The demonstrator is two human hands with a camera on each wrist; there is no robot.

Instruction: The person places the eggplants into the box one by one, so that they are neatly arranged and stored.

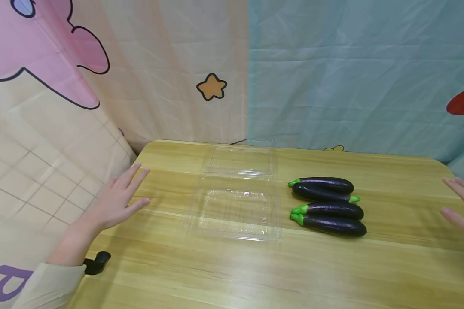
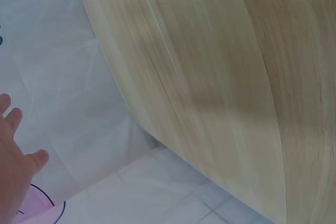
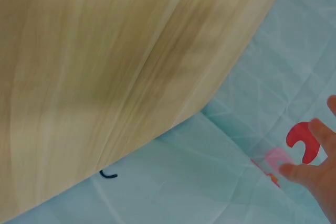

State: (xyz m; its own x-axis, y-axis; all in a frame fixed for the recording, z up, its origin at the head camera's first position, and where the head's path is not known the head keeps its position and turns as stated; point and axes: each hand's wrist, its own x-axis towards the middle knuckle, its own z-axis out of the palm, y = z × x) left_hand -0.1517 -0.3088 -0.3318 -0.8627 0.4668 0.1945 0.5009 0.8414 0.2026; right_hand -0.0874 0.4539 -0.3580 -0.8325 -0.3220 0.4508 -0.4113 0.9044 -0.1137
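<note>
Clear plastic clamshell container lies unfolded, presumably to expose its inside, with four dark eggplants grouped just to its right, likely for easy reach, left hand to its left and right hand well to its right, fingers extended, both gripping nothing.

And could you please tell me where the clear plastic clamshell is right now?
In the head view, the clear plastic clamshell lies open on the wooden table, left of the four eggplants.
</note>
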